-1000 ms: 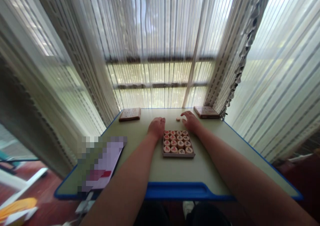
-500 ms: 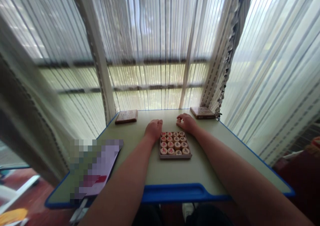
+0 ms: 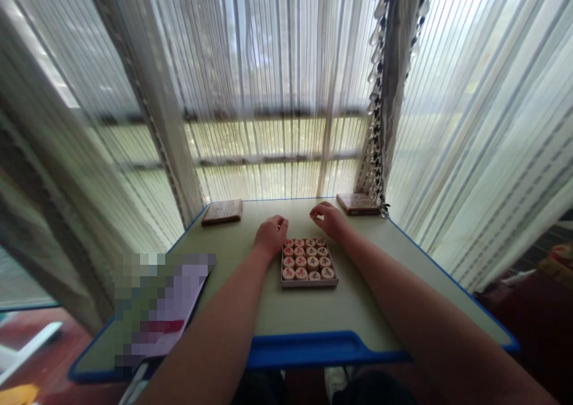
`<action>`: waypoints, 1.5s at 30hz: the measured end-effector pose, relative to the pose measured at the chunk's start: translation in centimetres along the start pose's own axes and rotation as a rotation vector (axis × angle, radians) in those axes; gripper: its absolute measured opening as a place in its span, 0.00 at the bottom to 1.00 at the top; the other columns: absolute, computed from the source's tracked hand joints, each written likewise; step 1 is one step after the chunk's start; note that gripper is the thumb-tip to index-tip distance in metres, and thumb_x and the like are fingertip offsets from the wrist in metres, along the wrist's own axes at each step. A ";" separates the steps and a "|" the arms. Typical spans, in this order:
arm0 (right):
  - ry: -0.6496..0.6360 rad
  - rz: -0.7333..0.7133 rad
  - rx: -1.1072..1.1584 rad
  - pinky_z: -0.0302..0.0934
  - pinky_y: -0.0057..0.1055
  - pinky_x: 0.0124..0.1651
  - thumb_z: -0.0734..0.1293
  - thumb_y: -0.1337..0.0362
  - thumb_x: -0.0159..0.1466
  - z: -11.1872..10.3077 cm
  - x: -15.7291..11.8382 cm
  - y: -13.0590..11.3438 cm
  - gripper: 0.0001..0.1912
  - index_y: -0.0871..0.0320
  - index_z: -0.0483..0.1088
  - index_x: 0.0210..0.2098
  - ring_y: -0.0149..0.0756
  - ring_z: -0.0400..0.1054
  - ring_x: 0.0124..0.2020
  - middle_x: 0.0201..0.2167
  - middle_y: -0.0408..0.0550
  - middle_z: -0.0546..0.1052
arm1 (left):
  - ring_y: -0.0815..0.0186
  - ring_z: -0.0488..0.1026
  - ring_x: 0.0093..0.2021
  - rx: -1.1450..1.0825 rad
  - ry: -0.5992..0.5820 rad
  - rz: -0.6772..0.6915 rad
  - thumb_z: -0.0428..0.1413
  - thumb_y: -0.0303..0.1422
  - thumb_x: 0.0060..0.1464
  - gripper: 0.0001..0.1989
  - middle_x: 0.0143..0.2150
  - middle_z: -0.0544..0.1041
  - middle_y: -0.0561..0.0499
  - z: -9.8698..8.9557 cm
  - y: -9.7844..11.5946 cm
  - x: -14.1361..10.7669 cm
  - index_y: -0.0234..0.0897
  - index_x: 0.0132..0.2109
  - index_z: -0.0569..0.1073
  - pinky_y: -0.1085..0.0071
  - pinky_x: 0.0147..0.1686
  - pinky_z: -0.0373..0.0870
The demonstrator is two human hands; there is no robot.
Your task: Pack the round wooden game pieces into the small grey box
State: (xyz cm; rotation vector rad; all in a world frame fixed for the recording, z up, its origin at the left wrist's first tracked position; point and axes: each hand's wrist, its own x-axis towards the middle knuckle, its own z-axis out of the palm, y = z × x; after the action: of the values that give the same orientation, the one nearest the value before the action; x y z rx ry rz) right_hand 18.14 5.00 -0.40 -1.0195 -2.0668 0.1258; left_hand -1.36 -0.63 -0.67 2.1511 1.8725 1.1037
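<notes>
A shallow open box (image 3: 310, 284) lies on the table, packed with round wooden xiangqi pieces (image 3: 312, 262) in rows. Red characters mark the pieces on the left, dark ones those on the right. My left hand (image 3: 271, 234) rests on the tabletop at the box's far left corner, its fingers loosely bent and no object visible in them. Beyond the far right corner is my right hand (image 3: 330, 220), with curled fingers and a small gap between thumb and fingertips; I see nothing held there.
Flat wooden-looking boxes lie at the table's far corners, one on the left (image 3: 222, 212) and one on the right (image 3: 358, 203). A purple sheet or folder (image 3: 179, 303), partly blurred out, lies near left. Blue edging (image 3: 308, 348) rims the table (image 3: 286, 315). Sheer curtains (image 3: 268, 95) hang behind.
The whole view has shifted slightly, so the table and box appear a little further left. Both hands stay about where they were; the right fingertips and thumb look slightly closer together.
</notes>
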 end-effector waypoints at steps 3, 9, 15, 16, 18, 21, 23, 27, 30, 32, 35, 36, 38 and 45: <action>-0.051 -0.009 0.114 0.60 0.25 0.32 0.66 0.67 0.52 -0.3 0.1 -1.0 0.05 0.59 0.72 0.29 0.27 0.64 0.27 0.33 0.48 0.69 | 0.67 0.71 0.31 -0.093 -0.020 0.050 0.47 0.41 0.53 0.15 0.34 0.75 0.47 0.1 0.4 -0.2 0.35 0.36 0.73 0.72 0.32 0.64; -0.159 -0.036 0.182 0.61 0.26 0.31 0.66 0.66 0.52 0.0 0.0 -3.9 0.05 0.59 0.71 0.30 0.29 0.66 0.27 0.26 0.45 0.71 | 0.65 0.72 0.33 -0.270 -0.042 0.152 0.49 0.44 0.51 0.17 0.33 0.77 0.48 0.2 1.3 -0.4 0.37 0.38 0.75 0.72 0.34 0.66; -0.108 0.133 0.403 0.64 0.29 0.35 0.66 0.65 0.53 0.3 0.0 -4.8 0.10 0.60 0.68 0.35 0.33 0.70 0.31 0.28 0.47 0.74 | 0.63 0.73 0.35 -0.577 -0.024 0.032 0.54 0.45 0.46 0.19 0.34 0.77 0.45 0.4 1.1 0.1 0.33 0.38 0.75 0.70 0.35 0.67; -0.102 0.160 0.454 0.64 0.30 0.36 0.66 0.66 0.52 0.3 0.0 -4.8 0.11 0.60 0.67 0.36 0.33 0.70 0.32 0.29 0.47 0.74 | 0.63 0.73 0.35 -0.642 -0.034 0.011 0.55 0.45 0.45 0.20 0.34 0.77 0.45 0.5 1.1 0.2 0.33 0.38 0.75 0.70 0.35 0.68; -0.074 0.186 0.546 0.64 0.30 0.37 0.65 0.68 0.51 0.1 0.1 -4.8 0.11 0.59 0.66 0.36 0.33 0.70 0.35 0.34 0.48 0.74 | 0.62 0.73 0.36 -0.748 -0.044 -0.017 0.57 0.44 0.43 0.20 0.35 0.77 0.44 0.5 1.1 0.3 0.32 0.38 0.75 0.69 0.36 0.68; -0.040 0.212 0.602 0.64 0.29 0.37 0.65 0.69 0.51 -0.2 0.2 -5.0 0.11 0.60 0.66 0.35 0.32 0.70 0.35 0.36 0.49 0.73 | 0.63 0.73 0.35 -0.796 -0.016 -0.042 0.59 0.42 0.40 0.20 0.35 0.77 0.45 0.4 1.2 0.3 0.32 0.38 0.74 0.69 0.35 0.69; -0.076 0.258 0.600 0.64 0.29 0.35 0.66 0.67 0.52 -0.3 0.2 -5.1 0.09 0.61 0.68 0.33 0.31 0.69 0.31 0.32 0.49 0.74 | 0.64 0.73 0.33 -0.762 0.005 -0.048 0.60 0.41 0.39 0.20 0.34 0.76 0.45 0.3 1.3 0.2 0.32 0.37 0.74 0.70 0.33 0.69; -0.177 0.343 0.684 0.63 0.29 0.29 0.67 0.62 0.51 -0.3 0.0 -4.9 0.12 0.63 0.69 0.32 0.29 0.66 0.24 0.26 0.48 0.73 | 0.65 0.73 0.31 -0.672 -0.006 -0.032 0.60 0.41 0.38 0.18 0.30 0.76 0.46 0.2 1.5 0.1 0.32 0.35 0.73 0.70 0.32 0.69; -0.192 0.367 0.793 0.62 0.29 0.31 0.69 0.62 0.49 -0.3 -0.1 -4.5 0.14 0.63 0.69 0.33 0.28 0.66 0.25 0.27 0.47 0.73 | 0.65 0.73 0.31 -0.625 -0.014 -0.016 0.60 0.41 0.39 0.17 0.31 0.76 0.46 0.3 1.6 0.1 0.32 0.35 0.74 0.70 0.32 0.69; -0.221 0.399 0.846 0.63 0.30 0.33 0.69 0.63 0.49 -0.3 -0.2 -4.2 0.14 0.63 0.69 0.33 0.29 0.67 0.26 0.26 0.47 0.73 | 0.65 0.73 0.31 -0.616 -0.012 -0.005 0.60 0.40 0.40 0.17 0.31 0.77 0.46 0.4 1.5 0.2 0.33 0.36 0.74 0.70 0.32 0.70; -0.244 0.464 0.870 0.63 0.31 0.34 0.70 0.64 0.48 -0.3 -0.3 -4.1 0.14 0.63 0.69 0.33 0.30 0.67 0.26 0.25 0.47 0.73 | 0.64 0.73 0.32 -0.627 -0.008 -0.002 0.60 0.37 0.39 0.15 0.32 0.77 0.46 0.3 1.5 0.2 0.33 0.36 0.75 0.69 0.33 0.70; -0.240 0.477 0.872 0.64 0.31 0.34 0.70 0.64 0.48 -0.3 -0.3 -4.2 0.14 0.63 0.69 0.34 0.30 0.67 0.26 0.25 0.47 0.73 | 0.64 0.73 0.32 -0.629 -0.005 -0.006 0.60 0.37 0.39 0.15 0.32 0.77 0.46 0.3 1.5 0.2 0.34 0.36 0.75 0.69 0.33 0.70; -0.231 0.476 0.870 0.64 0.30 0.33 0.70 0.65 0.47 -0.3 -0.3 -4.2 0.14 0.63 0.70 0.34 0.30 0.68 0.26 0.25 0.47 0.74 | 0.64 0.73 0.32 -0.630 -0.001 -0.014 0.60 0.38 0.40 0.16 0.33 0.77 0.46 0.3 1.5 0.2 0.34 0.37 0.75 0.69 0.34 0.70; -0.225 0.420 0.828 0.64 0.31 0.34 0.71 0.63 0.47 -0.3 -0.3 -3.8 0.17 0.64 0.71 0.36 0.30 0.67 0.27 0.27 0.49 0.74 | 0.61 0.74 0.36 -0.657 -0.019 -0.025 0.59 0.40 0.41 0.19 0.36 0.77 0.44 0.6 1.1 0.4 0.33 0.40 0.75 0.66 0.38 0.69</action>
State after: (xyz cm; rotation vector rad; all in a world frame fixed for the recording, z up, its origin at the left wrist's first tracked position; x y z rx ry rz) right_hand 16.07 2.20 1.18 -0.8950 -1.6773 1.2427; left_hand -0.13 -0.36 -0.37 1.7391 1.2654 1.4273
